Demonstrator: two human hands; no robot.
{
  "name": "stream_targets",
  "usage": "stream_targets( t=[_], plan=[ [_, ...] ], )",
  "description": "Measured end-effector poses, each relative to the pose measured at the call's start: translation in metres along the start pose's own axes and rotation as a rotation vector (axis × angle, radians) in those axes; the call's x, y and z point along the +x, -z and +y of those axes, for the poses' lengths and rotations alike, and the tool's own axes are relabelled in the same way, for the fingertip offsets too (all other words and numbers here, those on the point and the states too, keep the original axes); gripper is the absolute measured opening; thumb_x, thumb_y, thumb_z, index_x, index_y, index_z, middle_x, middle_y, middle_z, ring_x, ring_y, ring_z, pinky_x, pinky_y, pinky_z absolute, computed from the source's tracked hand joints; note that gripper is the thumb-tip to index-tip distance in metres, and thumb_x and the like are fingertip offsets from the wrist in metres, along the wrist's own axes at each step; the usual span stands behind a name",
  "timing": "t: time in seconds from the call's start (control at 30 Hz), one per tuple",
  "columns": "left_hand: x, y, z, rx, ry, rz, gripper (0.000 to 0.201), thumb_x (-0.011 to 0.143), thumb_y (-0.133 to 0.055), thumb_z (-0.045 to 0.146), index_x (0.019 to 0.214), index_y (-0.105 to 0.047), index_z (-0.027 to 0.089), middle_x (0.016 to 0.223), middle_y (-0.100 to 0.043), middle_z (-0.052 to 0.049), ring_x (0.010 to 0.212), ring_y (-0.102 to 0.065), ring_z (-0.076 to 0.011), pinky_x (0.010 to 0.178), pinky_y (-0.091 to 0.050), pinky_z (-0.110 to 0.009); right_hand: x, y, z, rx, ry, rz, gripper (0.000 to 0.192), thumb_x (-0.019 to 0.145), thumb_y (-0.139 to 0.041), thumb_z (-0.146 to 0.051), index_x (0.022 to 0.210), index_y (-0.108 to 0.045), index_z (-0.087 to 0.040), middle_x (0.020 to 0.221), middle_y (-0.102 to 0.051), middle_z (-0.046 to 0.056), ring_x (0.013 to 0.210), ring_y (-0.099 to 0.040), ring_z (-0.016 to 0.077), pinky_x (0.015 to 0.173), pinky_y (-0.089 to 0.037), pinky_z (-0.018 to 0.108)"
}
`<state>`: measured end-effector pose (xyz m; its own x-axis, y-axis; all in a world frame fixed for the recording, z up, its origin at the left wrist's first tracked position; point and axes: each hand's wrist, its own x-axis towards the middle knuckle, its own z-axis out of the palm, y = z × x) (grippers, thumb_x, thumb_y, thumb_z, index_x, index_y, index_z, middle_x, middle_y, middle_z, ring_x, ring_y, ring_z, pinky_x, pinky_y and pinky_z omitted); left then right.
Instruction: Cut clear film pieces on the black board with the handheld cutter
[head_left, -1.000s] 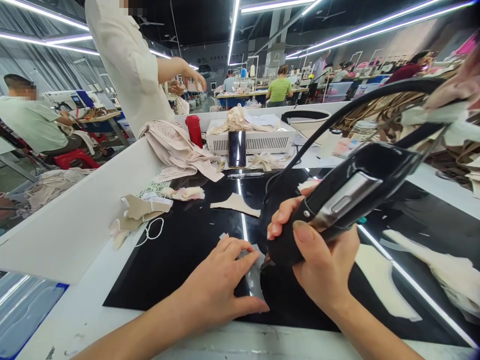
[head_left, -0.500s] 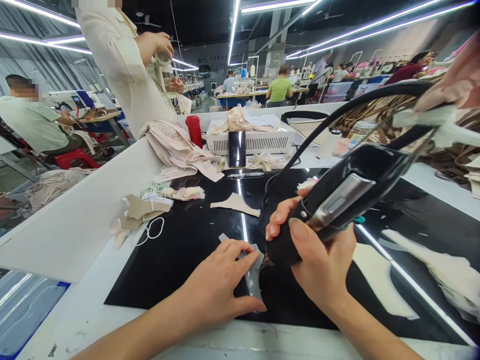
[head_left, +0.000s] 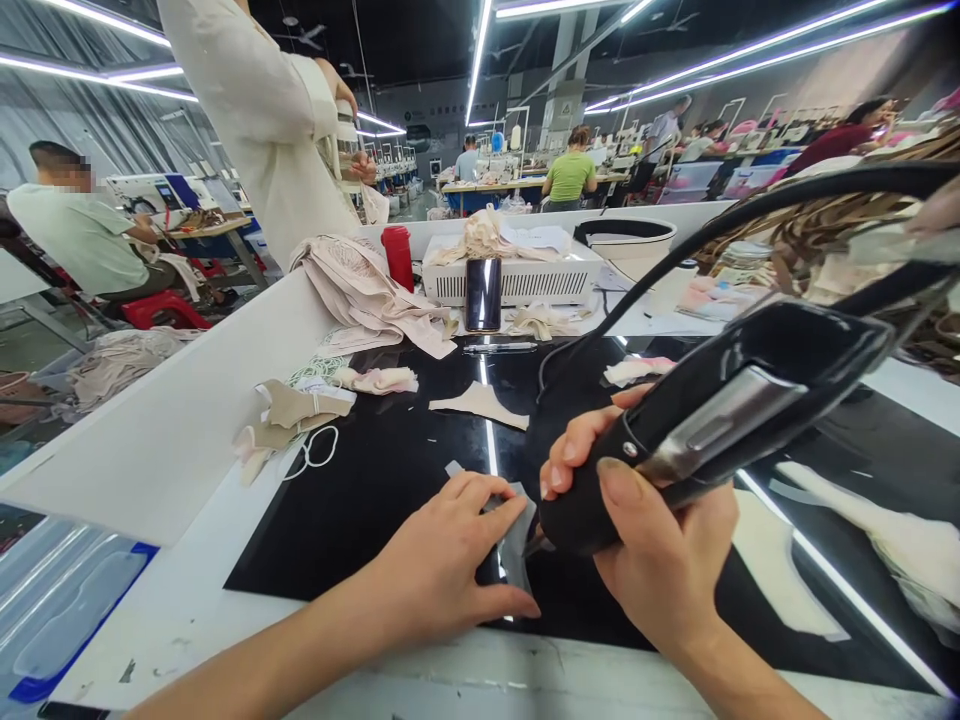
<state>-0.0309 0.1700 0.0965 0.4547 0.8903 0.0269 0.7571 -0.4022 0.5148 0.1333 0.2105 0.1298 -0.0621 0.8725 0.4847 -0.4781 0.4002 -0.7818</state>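
Note:
My left hand [head_left: 439,550] rests on the black mat [head_left: 330,520] with its thumb and fingers apart. Its fingertips press down a small translucent curved piece [head_left: 516,540], part of which the hand hides. Wrapped around a black handheld tool [head_left: 720,410] is my right hand [head_left: 667,560]. This tool has a silver strip along its side and is tilted, its lower end close to the right edge of the translucent piece. Whether the tip touches the piece I cannot tell. Beyond both hands lies a curved cream fabric piece [head_left: 481,405].
A thick black cable [head_left: 697,240] arches behind the tool. Larger cream pieces [head_left: 787,570] lie at right. Tied tan fabric pieces [head_left: 300,405], a pen [head_left: 499,348], a phone [head_left: 483,295] and a red cup [head_left: 397,257] lie or stand farther back. A co-worker in a cream top [head_left: 255,110] stands at left.
The view has shifted slightly, moving the scene a little right. My right hand and the tool sit slightly farther right and lower in view. My left hand stays on the translucent piece.

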Motion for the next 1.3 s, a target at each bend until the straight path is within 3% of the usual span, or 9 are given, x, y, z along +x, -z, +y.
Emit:
stream_targets(
  t=[0.47, 0.8, 1.0, 1.1, 1.3],
  plan=[
    [-0.001, 0.005, 0.000, -0.016, -0.028, -0.004, 0.073, 0.076, -0.085, 0.049, 0.138, -0.054, 0.027, 0.140, -0.051, -0.008, 0.127, -0.048, -0.0295, 0.112, -0.042, -0.048, -0.013, 0.005, -0.010, 0.053, 0.016, -0.054, 0.034, 0.087, -0.075, -0.035, 0.116, -0.057, -0.029, 0.083, -0.063, -0.002, 0.064, -0.059, 0.0151, 0.056, -0.052, 0.032],
    [-0.001, 0.002, -0.003, -0.030, -0.023, -0.002, 0.076, 0.076, -0.085, 0.049, 0.140, -0.052, 0.024, 0.143, -0.052, -0.009, 0.131, -0.048, -0.0284, 0.117, -0.038, -0.048, -0.013, 0.011, -0.009, -0.006, 0.013, -0.063, 0.032, 0.090, -0.072, -0.033, 0.117, -0.055, -0.029, 0.083, -0.063, -0.002, 0.065, -0.061, 0.0159, 0.059, -0.054, 0.034],
    [-0.005, -0.001, -0.006, -0.034, -0.072, 0.039, 0.046, 0.092, -0.072, 0.038, 0.131, -0.055, 0.020, 0.139, -0.060, -0.006, 0.133, -0.052, -0.0230, 0.125, -0.024, -0.052, 0.006, 0.028, -0.014, -0.081, 0.068, 0.055, 0.034, 0.083, -0.078, -0.033, 0.110, -0.059, -0.027, 0.079, -0.063, -0.002, 0.061, -0.059, 0.0149, 0.052, -0.053, 0.030],
    [-0.005, -0.002, -0.005, -0.006, -0.118, 0.024, 0.033, 0.094, -0.069, 0.031, 0.124, -0.061, 0.019, 0.136, -0.061, -0.007, 0.130, -0.055, -0.0232, 0.125, -0.025, -0.053, 0.014, 0.037, -0.017, -0.110, 0.110, 0.109, 0.034, 0.080, -0.080, -0.032, 0.107, -0.061, -0.025, 0.077, -0.063, -0.002, 0.059, -0.060, 0.0152, 0.050, -0.054, 0.030],
    [-0.005, -0.005, 0.002, 0.034, -0.226, 0.008, 0.030, 0.096, -0.067, 0.031, 0.123, -0.064, 0.018, 0.126, -0.066, -0.007, 0.121, -0.060, -0.0238, 0.122, -0.031, -0.052, 0.022, 0.048, -0.018, -0.169, 0.154, 0.158, 0.034, 0.078, -0.080, -0.029, 0.107, -0.063, -0.025, 0.076, -0.064, -0.002, 0.058, -0.060, 0.0160, 0.049, -0.054, 0.031]
  ],
)
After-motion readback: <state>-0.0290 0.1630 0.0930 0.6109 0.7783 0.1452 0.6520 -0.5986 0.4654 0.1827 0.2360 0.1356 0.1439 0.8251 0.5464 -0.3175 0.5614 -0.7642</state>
